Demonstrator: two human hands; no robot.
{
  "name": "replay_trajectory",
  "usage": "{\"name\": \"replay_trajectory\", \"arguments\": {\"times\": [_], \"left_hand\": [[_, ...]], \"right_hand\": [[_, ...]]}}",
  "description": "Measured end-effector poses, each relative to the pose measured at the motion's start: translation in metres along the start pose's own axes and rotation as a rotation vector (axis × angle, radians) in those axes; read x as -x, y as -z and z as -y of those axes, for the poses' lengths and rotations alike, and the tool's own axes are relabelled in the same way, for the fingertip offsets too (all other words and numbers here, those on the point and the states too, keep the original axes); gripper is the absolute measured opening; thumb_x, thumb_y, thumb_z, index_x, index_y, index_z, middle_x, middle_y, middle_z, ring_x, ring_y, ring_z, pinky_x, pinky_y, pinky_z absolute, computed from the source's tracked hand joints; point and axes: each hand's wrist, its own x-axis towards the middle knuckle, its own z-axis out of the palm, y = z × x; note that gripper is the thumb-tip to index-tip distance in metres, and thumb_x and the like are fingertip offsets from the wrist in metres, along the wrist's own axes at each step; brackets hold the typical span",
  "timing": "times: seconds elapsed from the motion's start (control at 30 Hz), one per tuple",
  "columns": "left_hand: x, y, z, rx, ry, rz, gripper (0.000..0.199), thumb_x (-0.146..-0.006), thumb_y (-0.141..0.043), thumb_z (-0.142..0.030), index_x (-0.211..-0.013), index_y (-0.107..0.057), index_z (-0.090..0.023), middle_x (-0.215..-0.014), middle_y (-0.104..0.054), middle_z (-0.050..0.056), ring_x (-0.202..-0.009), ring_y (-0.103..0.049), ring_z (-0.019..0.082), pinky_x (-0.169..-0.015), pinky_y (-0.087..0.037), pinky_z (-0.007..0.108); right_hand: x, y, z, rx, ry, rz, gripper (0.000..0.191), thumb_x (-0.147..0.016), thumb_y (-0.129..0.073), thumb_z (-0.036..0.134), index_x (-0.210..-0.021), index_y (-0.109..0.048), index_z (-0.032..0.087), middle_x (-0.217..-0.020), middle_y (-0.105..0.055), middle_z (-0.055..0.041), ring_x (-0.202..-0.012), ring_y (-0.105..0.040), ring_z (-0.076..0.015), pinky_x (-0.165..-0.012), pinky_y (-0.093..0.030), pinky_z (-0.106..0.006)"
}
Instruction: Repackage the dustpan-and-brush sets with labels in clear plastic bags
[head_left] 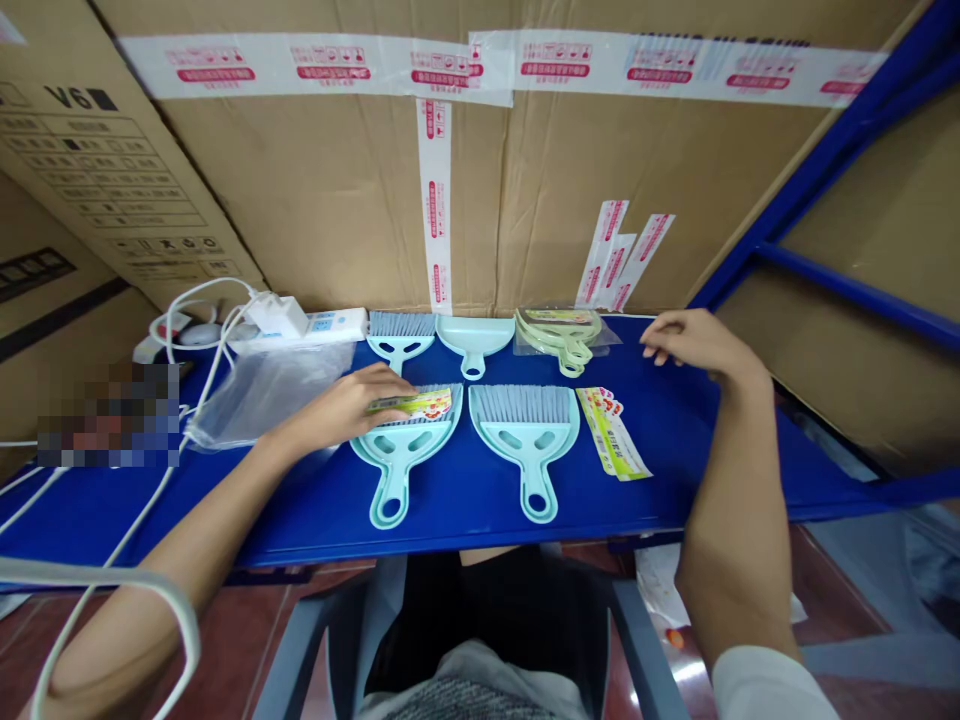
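Note:
My left hand (373,392) pinches a yellow-green printed label card (429,404), lying across the bristles of a mint dustpan-and-brush set (399,462). To its right is a second mint set (523,440), its grey-bristled brush resting in the dustpan, handles toward me. Another label card (613,436) lies flat beside that set. Behind them are a separate mint brush (400,345), an empty mint dustpan (475,342) and a pale green set (564,338) in clear plastic. My right hand (697,342) hangs at the back right, fingers loosely bent, holding nothing.
Clear plastic bags (259,395) lie on the blue table (450,535) at the left. Behind them are a power strip (337,325), a white adapter (279,317) and looped white cables. A large cardboard box (337,200) walls off the back; a blue metal frame (825,270) stands right.

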Motion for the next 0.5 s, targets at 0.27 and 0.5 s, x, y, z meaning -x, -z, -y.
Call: {"name": "replay_trajectory", "arguments": {"times": [0.27,0.5], "left_hand": [[-0.001,-0.005,0.002,0.015,0.028,0.015,0.040,-0.106,-0.060,-0.049,-0.135,-0.076,-0.025,-0.124,-0.079,0.011,-0.112,-0.070,0.026,-0.098,-0.058,0.041],[-0.002,-0.004,-0.002,0.018,0.028,-0.011,0.044,-0.104,-0.064,-0.052,-0.137,-0.074,-0.025,-0.125,-0.079,0.010,-0.111,-0.070,0.027,-0.097,-0.058,0.041]], "right_hand": [[-0.010,-0.033,-0.006,0.143,0.028,0.543,0.048,-0.055,-0.091,0.056,-0.081,-0.079,0.018,-0.075,-0.076,-0.0048,-0.067,-0.062,-0.0162,-0.055,-0.042,-0.026],[-0.013,-0.036,-0.004,0.156,0.150,0.566,0.037,-0.061,-0.085,0.055,-0.069,-0.080,0.019,-0.069,-0.075,-0.0028,-0.069,-0.064,-0.0184,-0.066,-0.048,-0.029]]}}
